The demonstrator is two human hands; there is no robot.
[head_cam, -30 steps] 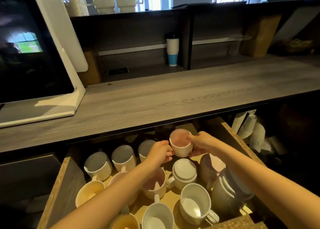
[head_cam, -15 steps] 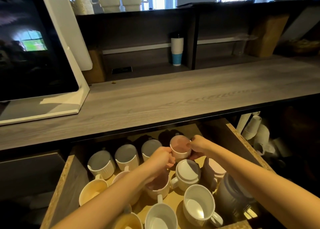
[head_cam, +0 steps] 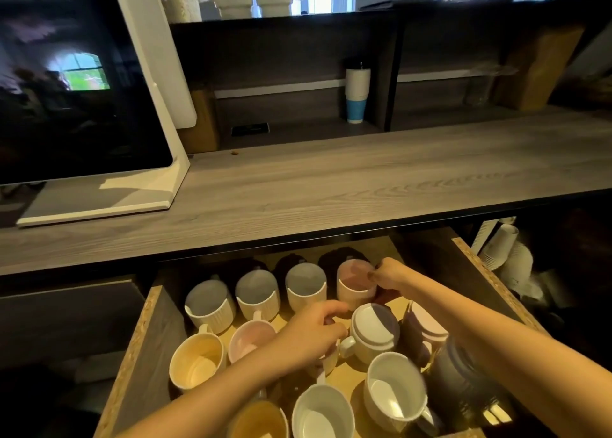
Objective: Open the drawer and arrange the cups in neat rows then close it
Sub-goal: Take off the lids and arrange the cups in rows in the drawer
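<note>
A single wide-angle view, worn on the person's head, faces forward and tilts downward; the open drawer (head_cam: 145, 355) lies close beneath it, filling the bottom of the frame; the left forearm (head_cam: 212, 401) and right forearm (head_cam: 496, 348) enter from the lower edge; the wooden counter (head_cam: 331, 186) crosses the middle, farther off; the shelving (head_cam: 298, 57) and dark screen (head_cam: 76, 83) sit at the top, bent by the lens

The tabletop (head_cam: 364, 179) above the drawer (head_cam: 486, 268) is matt grey wood-grain. The drawer's cut edges are raw speckled chipboard and look rough. Inside it the cups (head_cam: 394, 391) are glossy glazed ceramic. The back-row mugs (head_cam: 258, 293) and the pink cup (head_cam: 352, 292) have ribbed sides. Up left of the drawer, the monitor screen (head_cam: 66, 90) is glossy black and stands on a smooth white plastic stand (head_cam: 159, 186).
</note>
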